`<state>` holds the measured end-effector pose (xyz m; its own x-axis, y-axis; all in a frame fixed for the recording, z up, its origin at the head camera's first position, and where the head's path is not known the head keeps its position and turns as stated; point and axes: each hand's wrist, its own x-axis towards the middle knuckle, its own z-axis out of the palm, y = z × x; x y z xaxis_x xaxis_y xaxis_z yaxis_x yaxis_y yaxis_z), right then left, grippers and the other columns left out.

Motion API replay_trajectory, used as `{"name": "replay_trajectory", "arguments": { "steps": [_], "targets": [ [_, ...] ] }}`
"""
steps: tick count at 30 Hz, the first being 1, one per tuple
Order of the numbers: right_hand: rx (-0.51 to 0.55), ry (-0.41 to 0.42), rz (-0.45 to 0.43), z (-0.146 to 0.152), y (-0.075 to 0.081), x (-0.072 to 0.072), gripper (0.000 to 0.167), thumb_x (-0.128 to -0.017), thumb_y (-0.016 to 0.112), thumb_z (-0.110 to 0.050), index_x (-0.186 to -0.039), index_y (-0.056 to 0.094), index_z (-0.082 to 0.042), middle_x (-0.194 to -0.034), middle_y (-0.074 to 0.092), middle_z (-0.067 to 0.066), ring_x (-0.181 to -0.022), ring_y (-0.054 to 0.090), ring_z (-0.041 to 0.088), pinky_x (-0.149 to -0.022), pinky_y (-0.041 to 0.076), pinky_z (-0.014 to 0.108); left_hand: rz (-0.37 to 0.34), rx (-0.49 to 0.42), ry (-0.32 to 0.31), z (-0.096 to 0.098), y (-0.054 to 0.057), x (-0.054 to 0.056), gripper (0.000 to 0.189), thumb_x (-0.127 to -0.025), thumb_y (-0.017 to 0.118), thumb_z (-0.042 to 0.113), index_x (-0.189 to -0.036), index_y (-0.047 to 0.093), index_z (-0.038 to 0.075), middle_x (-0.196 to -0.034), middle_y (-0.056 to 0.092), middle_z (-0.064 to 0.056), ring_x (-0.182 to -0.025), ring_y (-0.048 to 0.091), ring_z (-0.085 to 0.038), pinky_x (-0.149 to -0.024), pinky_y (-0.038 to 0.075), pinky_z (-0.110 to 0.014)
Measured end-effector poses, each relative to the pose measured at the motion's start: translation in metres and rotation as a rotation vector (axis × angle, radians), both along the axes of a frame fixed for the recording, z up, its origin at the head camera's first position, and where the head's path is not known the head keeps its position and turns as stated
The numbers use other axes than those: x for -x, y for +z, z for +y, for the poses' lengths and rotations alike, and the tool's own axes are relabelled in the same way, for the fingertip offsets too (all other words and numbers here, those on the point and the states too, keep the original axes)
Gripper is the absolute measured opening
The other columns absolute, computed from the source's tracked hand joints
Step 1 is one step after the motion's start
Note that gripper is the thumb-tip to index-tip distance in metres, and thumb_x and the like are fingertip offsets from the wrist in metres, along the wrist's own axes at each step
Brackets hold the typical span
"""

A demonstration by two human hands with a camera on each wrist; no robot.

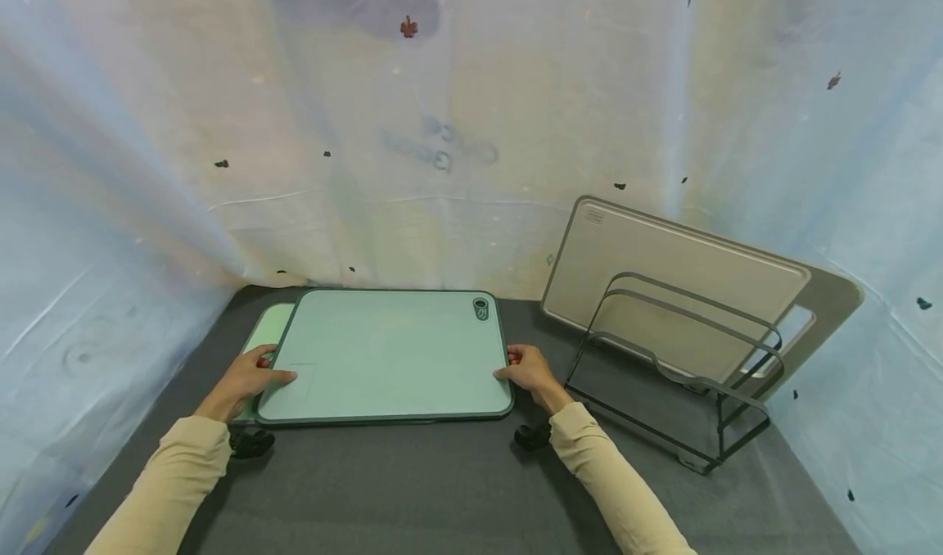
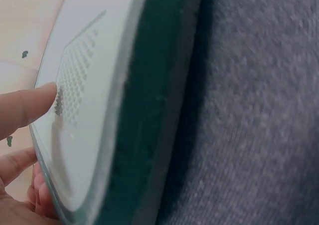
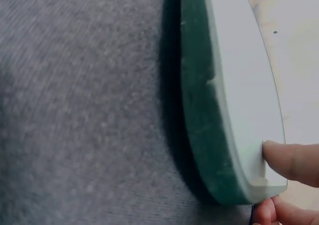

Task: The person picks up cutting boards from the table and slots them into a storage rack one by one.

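Observation:
A pale green cutting board (image 1: 398,350) with a dark green rim and a small hole at its far right corner lies flat, long side toward me. My left hand (image 1: 249,375) grips its left edge, thumb on the top face and fingers curled at the side. In the left wrist view that thumb touches a patch of raised bumps (image 2: 77,80). At the opposite edge my right hand (image 1: 529,372) pinches the board, thumb on top and fingertips low against the rim. A lighter green board (image 1: 268,324) shows from beneath on the left, mostly hidden.
To the right stands a dark wire rack (image 1: 641,428) holding a beige board (image 1: 663,277) that leans back, with another board (image 1: 836,293) behind it. Dark grey cloth (image 1: 383,489) covers the table. Pale plastic sheeting (image 1: 457,129) hangs behind and at both sides.

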<state>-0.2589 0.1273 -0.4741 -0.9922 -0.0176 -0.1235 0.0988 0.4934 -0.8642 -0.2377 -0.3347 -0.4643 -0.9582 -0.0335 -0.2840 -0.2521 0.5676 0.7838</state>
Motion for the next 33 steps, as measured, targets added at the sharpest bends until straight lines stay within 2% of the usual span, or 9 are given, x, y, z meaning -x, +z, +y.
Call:
{"name": "replay_trajectory", "arguments": {
  "steps": [6,13,18,22,27,30,33],
  "targets": [
    [0.077,-0.006,-0.03,0.003,0.0,0.002,0.057,-0.078,0.074,0.007,-0.129,0.05,0.016,-0.107,0.055,0.017,-0.094,0.05,0.024,-0.084,0.047,0.037,-0.006,-0.055,0.002,-0.001,-0.001,0.001,0.092,-0.09,0.07,0.029,-0.151,0.011,-0.007,-0.146,0.012,-0.04,-0.13,0.019,-0.057,-0.099,0.028,-0.066],
    [0.154,-0.016,-0.041,0.007,-0.001,0.002,0.058,-0.076,0.073,0.012,-0.128,0.049,0.017,-0.103,0.053,0.015,-0.091,0.048,0.023,-0.08,0.047,0.033,0.017,-0.103,0.023,0.002,-0.004,0.004,0.088,-0.09,0.071,0.023,-0.151,0.014,-0.008,-0.148,0.01,-0.039,-0.134,0.015,-0.054,-0.103,0.025,-0.063],
    [0.24,-0.026,-0.05,0.009,-0.002,0.002,0.06,-0.075,0.072,0.016,-0.129,0.047,0.017,-0.104,0.05,0.015,-0.092,0.045,0.022,-0.08,0.044,0.032,0.02,-0.16,0.012,0.0,-0.006,0.005,0.088,-0.093,0.068,0.021,-0.153,0.008,-0.004,-0.151,0.007,-0.037,-0.137,0.011,-0.052,-0.104,0.022,-0.064],
    [0.294,-0.025,-0.046,0.011,-0.001,0.001,0.061,-0.075,0.071,0.018,-0.13,0.046,0.017,-0.105,0.049,0.017,-0.092,0.044,0.023,-0.08,0.044,0.031,0.008,-0.205,0.006,-0.002,-0.006,0.003,0.088,-0.095,0.066,0.022,-0.155,0.004,0.001,-0.152,0.004,-0.036,-0.138,0.008,-0.052,-0.105,0.021,-0.065],
    [0.33,-0.026,-0.049,0.012,-0.002,-0.001,0.061,-0.075,0.071,0.019,-0.13,0.046,0.016,-0.107,0.051,0.018,-0.092,0.047,0.023,-0.077,0.046,0.027,0.009,-0.242,-0.005,-0.004,-0.005,0.0,0.088,-0.095,0.066,0.021,-0.155,0.004,0.002,-0.151,0.002,-0.037,-0.138,0.006,-0.052,-0.105,0.018,-0.066],
    [0.352,-0.018,-0.048,0.011,-0.003,-0.001,0.06,-0.075,0.071,0.019,-0.13,0.046,0.016,-0.109,0.053,0.02,-0.095,0.05,0.025,-0.079,0.047,0.029,0.019,-0.244,-0.026,-0.007,-0.006,-0.003,0.085,-0.096,0.064,0.019,-0.154,0.004,0.0,-0.15,0.003,-0.038,-0.137,0.007,-0.053,-0.103,0.018,-0.068],
    [0.381,0.016,-0.039,0.01,-0.004,-0.002,0.059,-0.076,0.072,0.017,-0.13,0.047,0.016,-0.11,0.054,0.021,-0.097,0.052,0.027,-0.083,0.048,0.033,0.025,-0.244,-0.02,-0.012,-0.006,-0.006,0.08,-0.098,0.06,0.017,-0.154,0.006,-0.001,-0.149,0.004,-0.039,-0.136,0.008,-0.055,-0.101,0.018,-0.07]
  ]
}}
